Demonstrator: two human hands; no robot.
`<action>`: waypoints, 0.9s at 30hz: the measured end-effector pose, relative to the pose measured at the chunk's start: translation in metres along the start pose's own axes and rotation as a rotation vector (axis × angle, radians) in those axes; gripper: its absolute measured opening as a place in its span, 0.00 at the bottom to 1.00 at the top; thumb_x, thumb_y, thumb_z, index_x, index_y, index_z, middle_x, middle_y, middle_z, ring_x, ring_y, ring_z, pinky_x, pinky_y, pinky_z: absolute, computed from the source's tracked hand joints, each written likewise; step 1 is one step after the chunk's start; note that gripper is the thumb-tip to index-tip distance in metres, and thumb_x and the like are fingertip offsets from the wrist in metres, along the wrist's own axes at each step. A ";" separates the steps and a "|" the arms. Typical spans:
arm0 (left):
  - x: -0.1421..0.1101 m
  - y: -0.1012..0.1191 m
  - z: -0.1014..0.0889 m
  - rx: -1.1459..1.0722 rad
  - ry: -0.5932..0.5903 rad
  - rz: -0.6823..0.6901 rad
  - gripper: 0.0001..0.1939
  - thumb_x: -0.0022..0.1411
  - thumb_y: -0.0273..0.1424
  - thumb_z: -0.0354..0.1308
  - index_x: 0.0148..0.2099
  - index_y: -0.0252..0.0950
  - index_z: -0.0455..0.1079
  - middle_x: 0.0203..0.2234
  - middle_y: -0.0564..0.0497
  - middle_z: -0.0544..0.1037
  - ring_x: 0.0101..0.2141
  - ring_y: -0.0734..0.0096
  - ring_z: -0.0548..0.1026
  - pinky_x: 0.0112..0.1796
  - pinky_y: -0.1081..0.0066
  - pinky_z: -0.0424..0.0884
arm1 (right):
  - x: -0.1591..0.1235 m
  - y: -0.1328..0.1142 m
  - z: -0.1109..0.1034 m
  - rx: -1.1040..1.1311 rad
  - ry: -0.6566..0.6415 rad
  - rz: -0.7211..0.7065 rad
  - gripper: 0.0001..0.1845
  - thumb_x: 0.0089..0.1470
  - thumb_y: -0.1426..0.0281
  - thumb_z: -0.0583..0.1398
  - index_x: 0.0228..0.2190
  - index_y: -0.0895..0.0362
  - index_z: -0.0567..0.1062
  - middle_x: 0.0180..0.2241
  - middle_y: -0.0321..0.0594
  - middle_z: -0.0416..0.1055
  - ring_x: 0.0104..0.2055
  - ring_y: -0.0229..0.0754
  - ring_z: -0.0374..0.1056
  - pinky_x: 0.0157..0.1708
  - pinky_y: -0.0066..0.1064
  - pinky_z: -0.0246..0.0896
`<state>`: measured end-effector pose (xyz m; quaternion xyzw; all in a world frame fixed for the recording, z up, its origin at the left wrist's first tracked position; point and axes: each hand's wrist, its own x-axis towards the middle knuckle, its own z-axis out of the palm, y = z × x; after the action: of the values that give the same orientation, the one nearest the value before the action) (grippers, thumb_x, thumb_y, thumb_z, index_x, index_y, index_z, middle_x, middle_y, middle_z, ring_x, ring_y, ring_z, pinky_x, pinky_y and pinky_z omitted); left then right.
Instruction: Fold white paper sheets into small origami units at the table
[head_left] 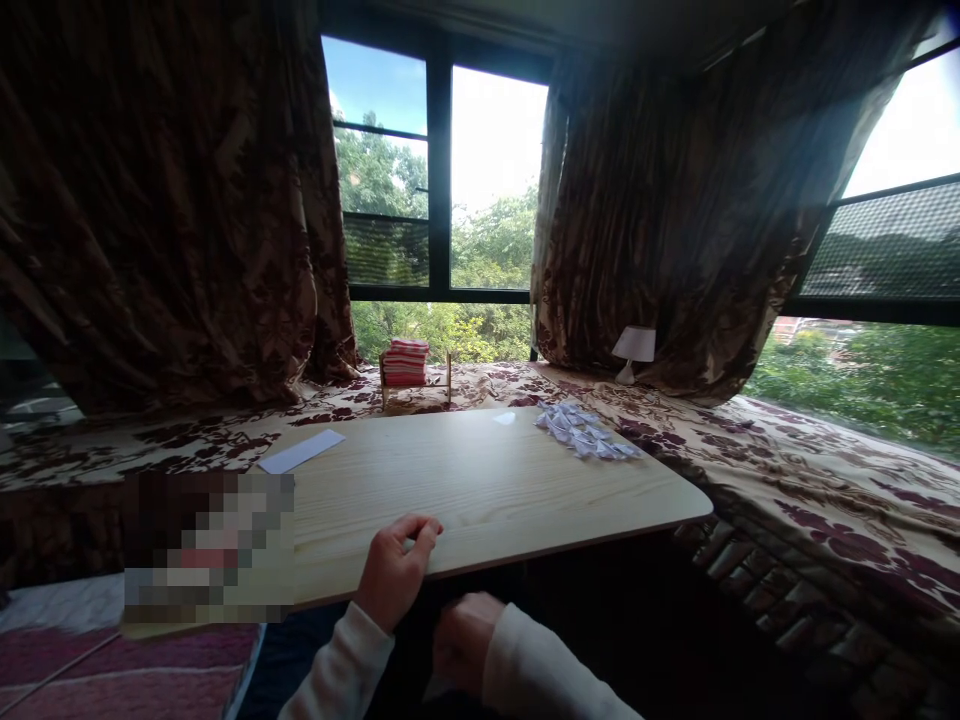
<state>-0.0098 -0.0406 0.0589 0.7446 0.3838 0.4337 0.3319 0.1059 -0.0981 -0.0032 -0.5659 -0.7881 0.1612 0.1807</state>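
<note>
My left hand (397,565) is at the front edge of the light wooden table (420,470), thumb and fingertips pressed together. Whatever may be between them is too small to make out. Lower and to the right, my right hand (469,635) is curled closed in front of the table edge, its fingers mostly turned away. A faint pale patch shows beneath it, too dark to name. On the table's far right lies a cluster of small whitish-lilac folded pieces (585,432). A flat white strip (302,452) rests at the far left, and a small pale piece (505,418) lies near the back edge.
Behind the table, a small rack (416,375) holds a stack of red-and-white folded cloths. A white lamp (634,350) stands on the flower-patterned window seat (795,470). The table's left end has a pixelated area. Dark patterned curtains (622,220) frame the windows.
</note>
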 end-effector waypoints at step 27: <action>-0.007 -0.007 0.000 -0.362 0.096 -0.134 0.15 0.53 0.39 0.55 0.38 0.32 0.72 0.27 0.50 0.78 0.31 0.67 0.73 0.33 0.73 0.68 | 0.011 -0.002 -0.065 1.112 0.587 0.020 0.16 0.35 0.75 0.60 0.33 0.58 0.73 0.26 0.35 0.71 0.25 0.36 0.67 0.24 0.26 0.61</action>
<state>-0.0143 -0.0436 0.0506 0.6239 0.3635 0.5079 0.4698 0.1316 -0.0845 0.0560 -0.4152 -0.4987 0.3867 0.6553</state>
